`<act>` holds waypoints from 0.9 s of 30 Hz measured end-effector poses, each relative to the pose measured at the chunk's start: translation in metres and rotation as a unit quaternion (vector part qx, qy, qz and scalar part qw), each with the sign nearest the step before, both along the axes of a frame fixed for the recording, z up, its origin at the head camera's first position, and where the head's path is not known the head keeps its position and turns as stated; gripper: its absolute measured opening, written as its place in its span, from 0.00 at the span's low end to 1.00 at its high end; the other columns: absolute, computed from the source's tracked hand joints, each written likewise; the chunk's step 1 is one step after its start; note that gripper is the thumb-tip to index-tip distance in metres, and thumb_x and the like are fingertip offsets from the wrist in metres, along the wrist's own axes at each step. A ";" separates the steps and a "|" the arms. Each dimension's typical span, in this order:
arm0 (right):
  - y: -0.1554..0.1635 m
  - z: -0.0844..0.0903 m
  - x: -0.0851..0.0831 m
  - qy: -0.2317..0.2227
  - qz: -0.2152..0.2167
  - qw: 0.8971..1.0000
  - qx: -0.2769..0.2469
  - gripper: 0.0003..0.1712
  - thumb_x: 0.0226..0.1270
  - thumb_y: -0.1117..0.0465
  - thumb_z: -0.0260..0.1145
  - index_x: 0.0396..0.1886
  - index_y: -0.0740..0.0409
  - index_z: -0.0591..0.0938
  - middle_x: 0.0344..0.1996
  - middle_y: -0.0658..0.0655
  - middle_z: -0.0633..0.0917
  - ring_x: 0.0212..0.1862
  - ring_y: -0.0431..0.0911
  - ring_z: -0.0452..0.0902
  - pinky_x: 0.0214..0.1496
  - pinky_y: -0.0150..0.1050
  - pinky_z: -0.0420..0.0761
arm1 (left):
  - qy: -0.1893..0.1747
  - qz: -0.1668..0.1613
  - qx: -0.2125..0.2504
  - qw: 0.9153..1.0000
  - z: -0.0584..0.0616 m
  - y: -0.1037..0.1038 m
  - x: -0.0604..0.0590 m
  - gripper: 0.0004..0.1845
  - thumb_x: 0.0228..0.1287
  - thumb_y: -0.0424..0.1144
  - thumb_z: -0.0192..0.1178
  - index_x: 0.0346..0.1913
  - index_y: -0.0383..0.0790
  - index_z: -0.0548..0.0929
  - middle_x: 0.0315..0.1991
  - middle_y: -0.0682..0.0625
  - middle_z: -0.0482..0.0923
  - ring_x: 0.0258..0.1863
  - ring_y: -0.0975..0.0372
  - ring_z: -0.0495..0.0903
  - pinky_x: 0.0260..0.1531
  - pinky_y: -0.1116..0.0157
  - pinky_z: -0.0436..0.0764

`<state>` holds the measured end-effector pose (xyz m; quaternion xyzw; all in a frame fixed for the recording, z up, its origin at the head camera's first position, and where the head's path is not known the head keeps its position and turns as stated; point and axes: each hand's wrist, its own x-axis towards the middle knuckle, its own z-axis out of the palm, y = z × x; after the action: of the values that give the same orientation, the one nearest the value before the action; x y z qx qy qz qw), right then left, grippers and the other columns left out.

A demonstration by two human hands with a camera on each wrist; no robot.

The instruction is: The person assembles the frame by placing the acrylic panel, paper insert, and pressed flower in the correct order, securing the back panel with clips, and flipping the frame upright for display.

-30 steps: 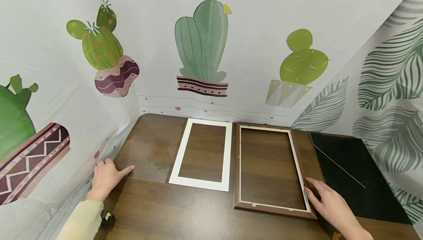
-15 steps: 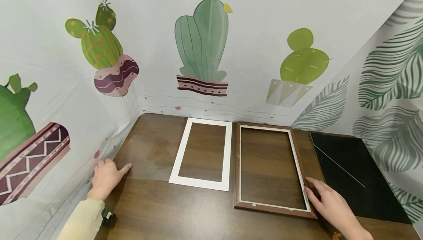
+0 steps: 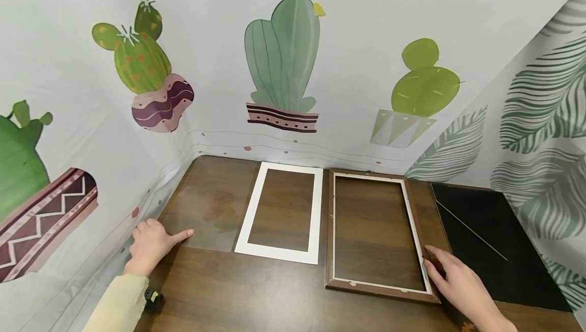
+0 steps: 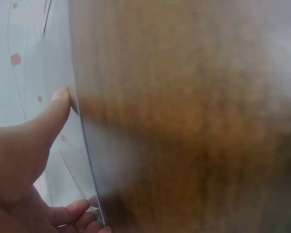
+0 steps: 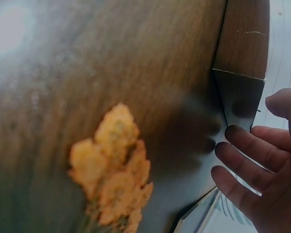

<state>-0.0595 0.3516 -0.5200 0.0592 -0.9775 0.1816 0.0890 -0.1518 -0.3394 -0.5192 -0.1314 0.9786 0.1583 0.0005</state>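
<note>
A clear pane lies flat on the brown table at the left. My left hand rests at its near left corner, index finger stretched along the pane's front edge. In the left wrist view the thumb presses against the pane's edge. Right of the pane lie a white mat and a brown picture frame, both empty. My right hand lies with straight fingers on the frame's right rail near its lower corner; its fingers are loosely spread.
A black backing board lies at the table's right end, beside the frame. Cactus-print cloth hangs close behind and at the left, leaf-print cloth at the right. A blurred orange thing sits near the right wrist camera.
My left index finger drew back a little, then stretched out to the right along the pane's front edge. The right hand and the frame have stayed put.
</note>
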 end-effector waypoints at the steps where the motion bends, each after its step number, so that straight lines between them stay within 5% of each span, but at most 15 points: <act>1: 0.000 0.000 0.000 -0.006 -0.001 1.000 0.000 0.20 0.71 0.60 0.70 0.57 0.68 0.83 0.48 0.69 0.87 0.47 0.65 0.85 0.43 0.66 0.84 | 0.002 0.003 0.003 1.000 0.000 -0.001 -0.001 0.53 0.50 0.75 0.71 0.32 0.21 0.63 0.33 0.24 0.63 0.39 0.26 0.70 0.19 0.44 0.74; 5: 0.000 0.000 0.000 -0.011 0.000 1.000 0.002 0.20 0.71 0.60 0.70 0.58 0.68 0.82 0.49 0.70 0.87 0.48 0.65 0.85 0.44 0.67 0.84 | 0.004 0.012 0.027 1.000 0.002 -0.006 -0.005 0.54 0.48 0.72 0.75 0.37 0.19 0.61 0.32 0.25 0.65 0.38 0.28 0.73 0.25 0.41 0.78; 12: 0.001 0.000 -0.001 0.007 0.008 1.000 0.005 0.20 0.69 0.62 0.72 0.57 0.66 0.83 0.48 0.68 0.87 0.46 0.64 0.86 0.42 0.66 0.85 | 0.008 -0.012 0.084 0.996 0.008 -0.016 -0.008 0.38 0.65 0.49 0.72 0.42 0.15 0.63 0.37 0.19 0.70 0.41 0.25 0.77 0.43 0.32 0.78; 17: 0.002 0.001 -0.001 -0.007 0.006 1.000 0.007 0.21 0.72 0.59 0.70 0.58 0.67 0.82 0.49 0.70 0.87 0.49 0.67 0.85 0.44 0.68 0.84 | 0.029 -0.031 0.146 0.988 0.008 -0.024 -0.005 0.18 0.74 0.35 0.61 0.45 0.16 0.75 0.32 0.32 0.84 0.26 0.50 0.88 0.33 0.53 0.88; 21: 0.002 0.001 0.000 -0.012 0.004 1.000 0.011 0.21 0.74 0.58 0.69 0.58 0.67 0.82 0.50 0.71 0.86 0.50 0.68 0.84 0.46 0.69 0.83 | 0.014 -0.011 0.286 0.958 0.006 -0.031 -0.001 0.16 0.78 0.29 0.54 0.54 0.13 0.72 0.34 0.37 0.84 0.25 0.65 0.87 0.28 0.67 0.89; 27: 0.002 0.000 0.001 0.010 0.011 1.000 0.006 0.20 0.74 0.58 0.69 0.58 0.66 0.82 0.49 0.70 0.87 0.49 0.68 0.85 0.44 0.68 0.83 | 0.007 0.017 0.442 0.897 0.004 -0.040 0.003 0.24 0.80 0.28 0.51 0.66 0.10 0.63 0.39 0.46 0.87 0.32 0.68 0.89 0.38 0.64 0.90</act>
<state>-0.0586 0.3533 -0.5200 0.0722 -0.9770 0.1761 0.0967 -0.1489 -0.3799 -0.5151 -0.1328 0.8053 0.5758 0.0486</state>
